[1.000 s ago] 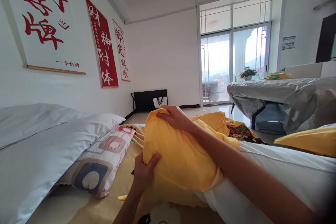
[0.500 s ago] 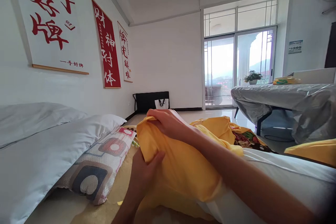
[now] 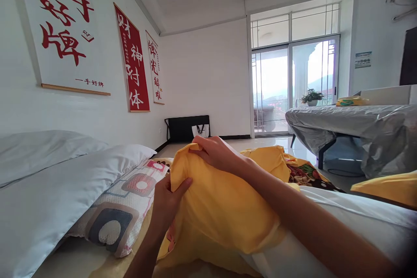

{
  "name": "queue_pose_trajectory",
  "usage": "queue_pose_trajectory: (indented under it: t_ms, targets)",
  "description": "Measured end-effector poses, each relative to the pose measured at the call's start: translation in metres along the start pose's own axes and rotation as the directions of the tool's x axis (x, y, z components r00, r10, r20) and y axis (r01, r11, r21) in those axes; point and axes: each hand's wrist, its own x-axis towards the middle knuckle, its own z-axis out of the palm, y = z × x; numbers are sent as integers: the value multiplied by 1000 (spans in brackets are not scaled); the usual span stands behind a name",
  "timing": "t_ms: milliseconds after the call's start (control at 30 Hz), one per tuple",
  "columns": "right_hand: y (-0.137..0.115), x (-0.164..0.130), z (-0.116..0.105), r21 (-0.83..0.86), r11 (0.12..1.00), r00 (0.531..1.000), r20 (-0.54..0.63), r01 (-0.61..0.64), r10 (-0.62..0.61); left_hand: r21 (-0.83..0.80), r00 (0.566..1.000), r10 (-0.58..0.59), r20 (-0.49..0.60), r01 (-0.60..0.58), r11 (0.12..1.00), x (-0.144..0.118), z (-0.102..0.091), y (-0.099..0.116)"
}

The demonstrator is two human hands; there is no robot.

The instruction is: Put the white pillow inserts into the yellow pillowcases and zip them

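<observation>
A piece of yellow fabric [image 3: 224, 208], probably bedding cover, is held up in front of me, with its top edge bunched between my hands. My right hand [image 3: 215, 153] pinches the upper edge of the cloth from above. Lower and to the left, my left hand [image 3: 171, 197] grips the side edge, its thumb pressed on the near face and its other fingers behind the cloth. Part of a printed side shows below my left hand. White bedding [image 3: 342, 208] lies to the right, partly under the yellow fabric.
A patterned pillow [image 3: 124, 208] and white pillows [image 3: 81, 186] lie at the left. More yellow cloth [image 3: 267, 160] with a dark floral print [image 3: 302, 173] spreads beyond my right arm. A plastic-covered table [image 3: 342, 117] stands back right. A black folded item [image 3: 182, 128] leans against the far wall.
My left hand has shifted slightly left and up along the fabric edge. My right hand has moved a little right, still pinching. More of the printed side shows below my left hand.
</observation>
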Motion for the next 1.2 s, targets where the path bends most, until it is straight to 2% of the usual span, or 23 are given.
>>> queue_pose_trajectory:
  t_ms: [100,167,233,300,367,433,567,667,733,800,900,1000,1133,1200]
  targets:
    - [-3,3,-3,154,987,998,-24,-49,54,127,998,58,-32,-54,991,4,-4,-2]
    - [-5,4,-2,246,965,996,-2,-88,91,141,998,60,-34,-55,988,5,-5,-1]
    - [-9,4,1,321,940,994,44,-113,104,67,999,41,-15,-40,997,4,-4,0]
    - [-13,2,4,368,924,995,64,-101,83,-101,999,-8,46,12,995,1,-3,4]
    - [-16,-1,6,390,919,998,34,-58,49,-259,991,-70,117,99,961,-3,-1,8]
    - [-16,-3,8,392,920,1000,-7,-12,16,-323,978,-127,163,174,930,-6,-1,12]
    - [-12,-5,11,315,948,999,-35,31,-21,-271,967,-156,201,208,940,-9,-4,19]
    - [-9,-5,12,262,965,999,-54,12,3,-250,964,-154,215,207,946,-10,-7,21]
    - [-9,-5,11,287,958,998,-61,-4,22,-244,961,-161,225,216,945,-11,-10,21]
    - [-9,-7,9,349,937,998,-52,-6,25,-218,969,-145,202,189,958,-13,-14,18]
    - [-11,-10,4,428,904,1000,-12,-16,23,-130,995,-52,89,63,989,-15,-20,13]
    - [-20,-11,0,449,893,999,8,-41,42,-56,1000,15,13,-14,998,-18,-23,9]
    - [-36,-11,2,404,914,997,-51,-33,59,-5,998,59,18,-59,998,-21,-20,11]
    - [-40,-11,4,350,936,994,-104,20,18,21,988,150,-40,-149,989,-24,-16,11]
